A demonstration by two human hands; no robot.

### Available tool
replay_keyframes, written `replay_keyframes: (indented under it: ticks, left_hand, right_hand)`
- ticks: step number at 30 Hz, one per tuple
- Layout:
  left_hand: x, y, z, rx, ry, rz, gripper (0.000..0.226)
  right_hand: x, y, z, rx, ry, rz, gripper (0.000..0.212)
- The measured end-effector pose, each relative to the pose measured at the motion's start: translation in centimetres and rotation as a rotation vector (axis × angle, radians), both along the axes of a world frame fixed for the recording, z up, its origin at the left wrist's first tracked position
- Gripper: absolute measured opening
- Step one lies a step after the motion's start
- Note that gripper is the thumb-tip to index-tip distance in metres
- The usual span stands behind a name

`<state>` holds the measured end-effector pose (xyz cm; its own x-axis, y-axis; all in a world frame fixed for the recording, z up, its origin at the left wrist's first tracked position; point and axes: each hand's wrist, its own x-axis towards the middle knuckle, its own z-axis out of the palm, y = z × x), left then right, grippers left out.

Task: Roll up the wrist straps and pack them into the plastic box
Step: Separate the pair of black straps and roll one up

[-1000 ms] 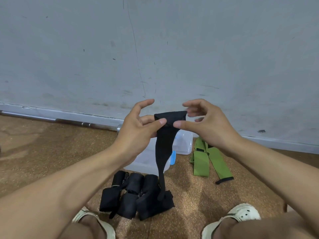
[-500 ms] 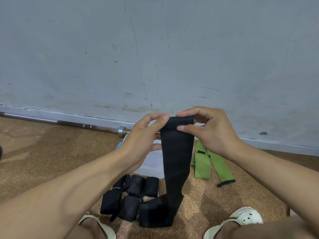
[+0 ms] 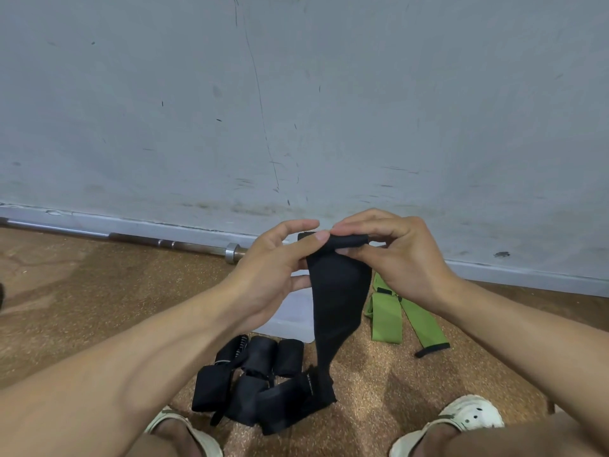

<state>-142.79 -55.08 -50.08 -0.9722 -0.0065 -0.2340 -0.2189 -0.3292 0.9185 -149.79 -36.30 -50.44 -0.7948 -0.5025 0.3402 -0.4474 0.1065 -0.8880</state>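
A long black wrist strap (image 3: 337,301) hangs in front of me, its lower end trailing onto the floor. My left hand (image 3: 273,275) pinches its top left edge with thumb and fingers. My right hand (image 3: 392,255) curls round the top end, which is folded over into a small roll. Behind the strap and my left hand sits the clear plastic box (image 3: 293,319), mostly hidden. Several rolled black straps (image 3: 253,374) lie in a pile on the floor below. Two green straps (image 3: 392,315) lie flat to the right of the box.
A steel barbell (image 3: 164,243) lies along the base of the grey wall at the left. My two feet in white clogs (image 3: 461,420) stand at the bottom edge, either side of the black pile. The floor is brown cork.
The strap's top end has been folded over into the start of a roll under my right fingers. Both hands have drawn closer together at the top edge.
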Motion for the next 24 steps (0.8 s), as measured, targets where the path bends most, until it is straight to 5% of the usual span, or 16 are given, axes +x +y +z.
replay_keyframes:
  ticks: [6, 11, 18, 24]
  left_hand:
    - [0.0, -0.3, 0.1, -0.017, 0.052, 0.02, 0.049]
    - [0.0, -0.6, -0.1, -0.098, 0.1, 0.054, 0.053]
    - [-0.4, -0.3, -0.4, -0.16, 0.106, 0.103, 0.051]
    - [-0.1, 0.0, 0.1, -0.081, 0.088, 0.082, 0.069]
  right_hand:
    - [-0.1, 0.2, 0.6, 0.031, -0.117, 0.06, 0.03]
    - [-0.1, 0.5, 1.1, 0.058, -0.22, 0.076, 0.065]
    - [0.1, -0.1, 1.1, 0.047, -0.23, 0.017, 0.032]
    - [0.3, -0.3, 0.8, 0.036, -0.131, -0.041, 0.028]
